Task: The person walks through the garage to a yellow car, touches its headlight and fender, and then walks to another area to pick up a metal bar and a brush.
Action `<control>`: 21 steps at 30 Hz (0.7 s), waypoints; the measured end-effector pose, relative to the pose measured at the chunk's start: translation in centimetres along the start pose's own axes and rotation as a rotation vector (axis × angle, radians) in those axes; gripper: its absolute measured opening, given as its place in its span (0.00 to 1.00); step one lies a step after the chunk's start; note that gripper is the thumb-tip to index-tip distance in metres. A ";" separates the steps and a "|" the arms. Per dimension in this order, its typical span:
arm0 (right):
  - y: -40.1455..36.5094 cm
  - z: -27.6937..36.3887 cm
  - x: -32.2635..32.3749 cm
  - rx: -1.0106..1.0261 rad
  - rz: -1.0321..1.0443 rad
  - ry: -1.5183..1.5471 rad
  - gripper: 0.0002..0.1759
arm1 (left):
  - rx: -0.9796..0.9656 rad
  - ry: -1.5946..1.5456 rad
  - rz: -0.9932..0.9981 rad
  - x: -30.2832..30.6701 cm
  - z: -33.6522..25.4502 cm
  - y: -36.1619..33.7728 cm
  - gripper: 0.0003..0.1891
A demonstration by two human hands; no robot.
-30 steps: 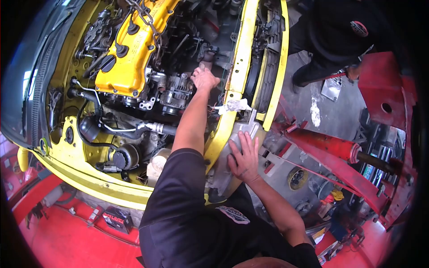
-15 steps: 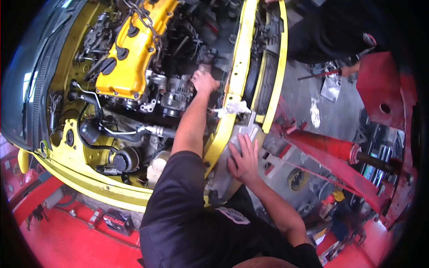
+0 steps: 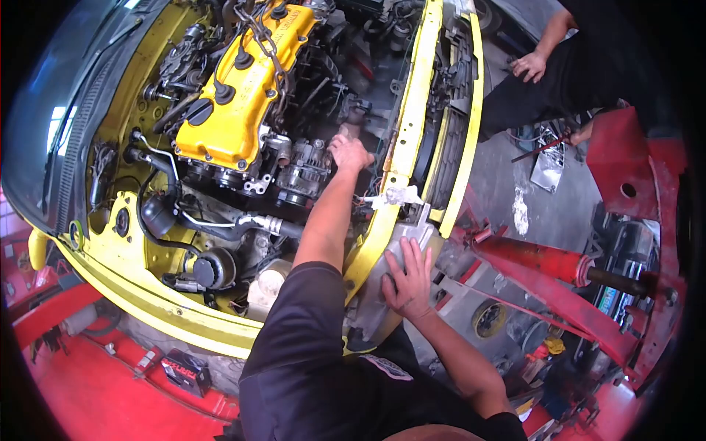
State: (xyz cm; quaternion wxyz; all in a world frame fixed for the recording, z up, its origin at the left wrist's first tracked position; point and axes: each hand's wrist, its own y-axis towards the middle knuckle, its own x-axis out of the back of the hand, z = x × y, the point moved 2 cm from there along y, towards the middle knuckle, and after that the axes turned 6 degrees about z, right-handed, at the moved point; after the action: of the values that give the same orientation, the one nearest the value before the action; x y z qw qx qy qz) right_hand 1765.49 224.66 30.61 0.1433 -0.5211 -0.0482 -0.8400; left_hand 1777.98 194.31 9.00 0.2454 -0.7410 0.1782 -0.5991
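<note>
My left hand (image 3: 349,152) reaches into the engine bay, its fingers curled round a brownish cylindrical part (image 3: 351,131), which I cannot make out well. Just left of it sits the alternator (image 3: 309,165), beside the engine with its yellow valve cover (image 3: 246,88). My right hand (image 3: 409,281) lies with spread fingers on the grey headlight-like housing (image 3: 375,301) at the car's front corner. Between my two hands runs the yellow front crossbar (image 3: 404,125).
A chain (image 3: 268,44) hangs over the valve cover. At the upper right stands a co-worker, one hand (image 3: 529,67) spread, the other near a thin rod. A red hoist with a cylinder (image 3: 537,257) stands right of the car. A black box (image 3: 185,372) lies lower left.
The view has shifted, so the car appears lower and further right. The co-worker's hand has come away from the front bar. My hands keep about the same places on the car.
</note>
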 end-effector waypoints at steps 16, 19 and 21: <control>-0.4 -0.5 0.0 -0.001 -0.025 0.021 0.28 | -0.015 0.033 0.041 0.1 -0.2 -0.3 0.42; -0.4 -0.5 0.0 0.000 -0.035 0.019 0.28 | -0.013 0.015 0.047 0.3 -0.3 -0.6 0.42; -0.4 -0.5 0.0 0.001 -0.038 0.020 0.27 | -0.021 -0.009 0.024 0.3 -0.2 -0.6 0.41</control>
State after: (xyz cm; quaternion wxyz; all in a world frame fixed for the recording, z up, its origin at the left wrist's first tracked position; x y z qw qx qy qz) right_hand 1764.95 224.90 30.38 0.1280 -0.5114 -0.0574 -0.8478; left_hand 1777.83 194.60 9.59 0.2458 -0.7439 0.1923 -0.5909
